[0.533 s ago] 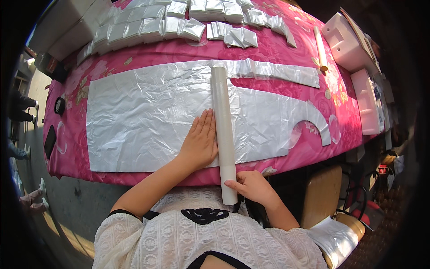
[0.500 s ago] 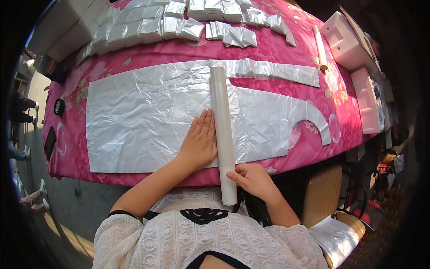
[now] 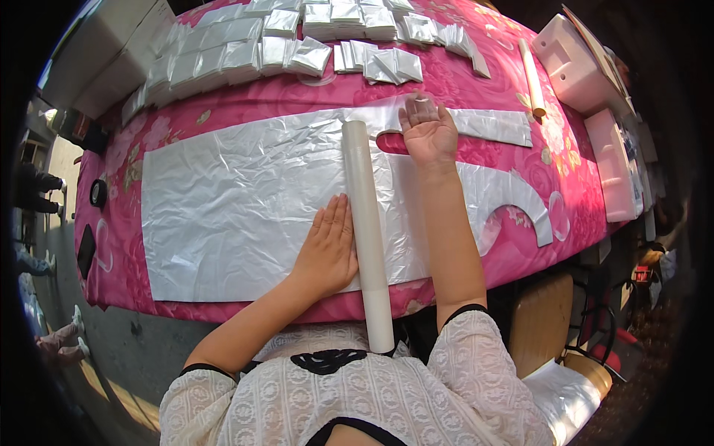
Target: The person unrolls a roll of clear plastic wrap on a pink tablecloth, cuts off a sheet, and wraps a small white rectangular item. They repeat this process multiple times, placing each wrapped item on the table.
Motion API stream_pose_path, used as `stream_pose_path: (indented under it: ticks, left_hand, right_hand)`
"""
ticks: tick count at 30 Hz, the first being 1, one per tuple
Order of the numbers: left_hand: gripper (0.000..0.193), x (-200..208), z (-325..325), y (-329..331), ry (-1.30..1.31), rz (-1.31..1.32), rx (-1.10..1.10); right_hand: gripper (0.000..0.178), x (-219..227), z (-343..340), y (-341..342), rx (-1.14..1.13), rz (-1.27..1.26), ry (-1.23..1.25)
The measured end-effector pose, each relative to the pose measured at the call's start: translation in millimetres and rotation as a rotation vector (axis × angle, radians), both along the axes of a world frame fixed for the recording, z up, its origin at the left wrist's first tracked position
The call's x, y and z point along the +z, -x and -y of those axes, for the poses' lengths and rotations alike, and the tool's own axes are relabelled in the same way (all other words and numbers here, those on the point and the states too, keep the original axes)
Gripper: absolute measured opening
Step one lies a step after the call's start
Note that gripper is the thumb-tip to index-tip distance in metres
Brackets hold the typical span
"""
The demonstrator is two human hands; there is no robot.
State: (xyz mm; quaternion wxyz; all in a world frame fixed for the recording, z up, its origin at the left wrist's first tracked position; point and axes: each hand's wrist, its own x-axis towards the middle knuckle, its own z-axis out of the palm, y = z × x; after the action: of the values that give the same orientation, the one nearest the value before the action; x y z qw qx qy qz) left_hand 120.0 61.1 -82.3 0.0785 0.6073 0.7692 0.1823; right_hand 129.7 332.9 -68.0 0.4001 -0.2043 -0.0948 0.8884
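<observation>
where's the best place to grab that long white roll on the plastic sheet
Probably the bare near end of the roll, where it overhangs the table edge: fingers can wrap round it from the right. The left hand lies flat against its left side mid-length, and the right hand rests on the sheet by the far end.

Rows of flat silvery-white packets along the table's far edge

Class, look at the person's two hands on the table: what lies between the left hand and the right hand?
In the head view, the long white roll lies between the left hand and the right hand, on the silvery plastic sheet.
</observation>
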Motion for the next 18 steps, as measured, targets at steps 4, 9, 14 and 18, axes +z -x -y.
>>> stream_pose_path:
  ticks: [4, 9, 14, 18]
  left_hand:
    - [0.065, 0.9, 0.3, -1.6, -0.015, 0.026, 0.019]
    - [0.066, -1.3, 0.8, 0.3, -0.048, 0.016, -0.01]
    - [0.063, -29.0, 1.2, 2.9, -0.191, -0.212, 0.044]
    - [0.063, -28.5, -11.5, -3.2, -0.144, -0.174, -0.009]
  right_hand:
    - [0.03, 71.2, -1.8, -21.1, -0.083, -0.035, -0.444]
    - [0.045, 99.3, 124.9, 51.1, 0.249, 0.2, -1.062]
    - [0.056, 23.2, 286.7, 131.7, 0.713, 0.571, -1.479]
    - [0.061, -2.2, 327.4, 135.6, 0.802, 0.623, -1.787]
